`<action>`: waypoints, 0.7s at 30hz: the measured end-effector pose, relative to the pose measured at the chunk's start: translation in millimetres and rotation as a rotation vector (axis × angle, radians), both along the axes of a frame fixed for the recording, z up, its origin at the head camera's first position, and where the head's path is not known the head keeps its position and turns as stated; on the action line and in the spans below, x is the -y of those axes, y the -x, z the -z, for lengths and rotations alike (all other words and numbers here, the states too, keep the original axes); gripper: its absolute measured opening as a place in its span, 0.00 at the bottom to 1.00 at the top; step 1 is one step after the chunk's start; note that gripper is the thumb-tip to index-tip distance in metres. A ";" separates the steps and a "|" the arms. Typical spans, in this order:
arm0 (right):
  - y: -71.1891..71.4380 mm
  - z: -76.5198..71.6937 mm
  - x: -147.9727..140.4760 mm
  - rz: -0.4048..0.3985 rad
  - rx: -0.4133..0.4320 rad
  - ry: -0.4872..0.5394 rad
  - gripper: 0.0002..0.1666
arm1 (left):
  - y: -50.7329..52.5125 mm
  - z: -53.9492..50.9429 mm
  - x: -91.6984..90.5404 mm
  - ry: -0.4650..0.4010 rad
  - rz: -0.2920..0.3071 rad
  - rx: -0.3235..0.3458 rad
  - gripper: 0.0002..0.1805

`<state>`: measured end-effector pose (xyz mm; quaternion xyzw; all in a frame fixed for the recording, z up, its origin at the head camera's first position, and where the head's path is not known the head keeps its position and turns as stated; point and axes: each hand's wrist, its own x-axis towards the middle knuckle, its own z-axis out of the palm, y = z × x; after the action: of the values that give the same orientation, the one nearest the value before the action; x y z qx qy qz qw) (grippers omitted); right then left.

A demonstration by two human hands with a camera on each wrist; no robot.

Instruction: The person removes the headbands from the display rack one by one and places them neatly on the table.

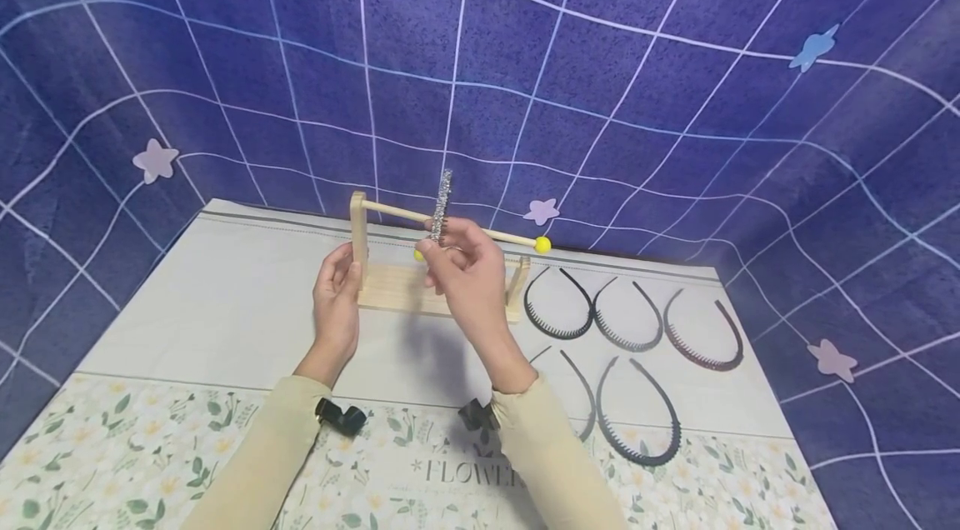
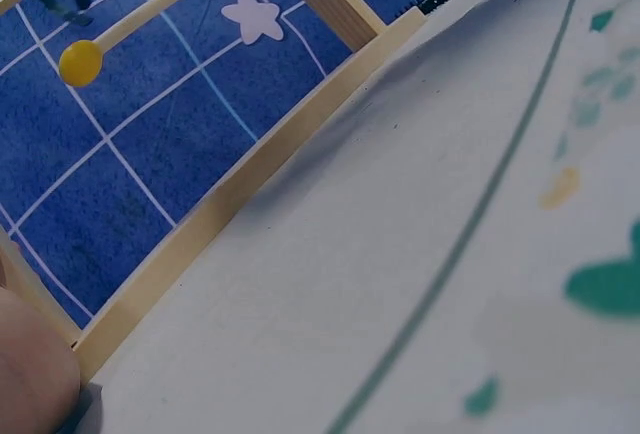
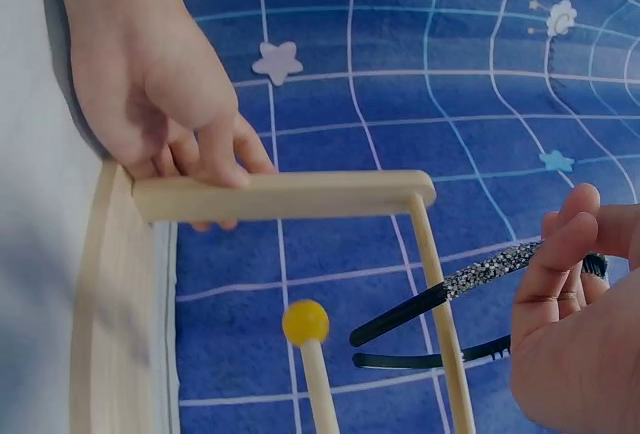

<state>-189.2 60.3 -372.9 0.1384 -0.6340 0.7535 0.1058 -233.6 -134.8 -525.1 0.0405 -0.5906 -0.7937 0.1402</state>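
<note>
My right hand (image 1: 472,276) pinches a silver-glitter headband (image 1: 442,201) beside the upper rod (image 1: 517,237) of a wooden headband stand (image 1: 359,242). In the right wrist view, the headband's two black ends (image 3: 400,326) point toward the stand's upright and overlap the rod; one seems in front and one behind. My left hand (image 1: 337,297) grips the left upright low down, thumb on one side and fingers on the other. Yellow balls cap the upper rod and the lower rod (image 3: 318,384). Part of the lower rod hides behind my right hand.
Several toothed headbands lie right of the stand, among them a black one (image 1: 558,336) and a dark reddish one (image 1: 705,359). My right sleeve partly covers another. A white and floral cloth (image 1: 187,297) covers the table; a blue grid curtain (image 1: 480,55) hangs close behind.
</note>
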 end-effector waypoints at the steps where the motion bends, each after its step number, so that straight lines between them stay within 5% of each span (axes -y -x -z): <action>1: 0.2 0.1 -2.5 0.007 -0.004 -0.003 0.16 | 0.0 0.0 -0.1 -0.005 -0.004 0.000 0.21; 21: 3.3 3.9 -59.4 0.111 -0.061 0.043 0.17 | -0.9 2.3 -1.8 -0.008 -0.011 -0.012 0.20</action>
<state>-192.4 119.7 -376.7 0.1234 -0.6211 0.7552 0.1695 -232.7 -133.0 -527.4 0.0397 -0.5864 -0.7954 0.1480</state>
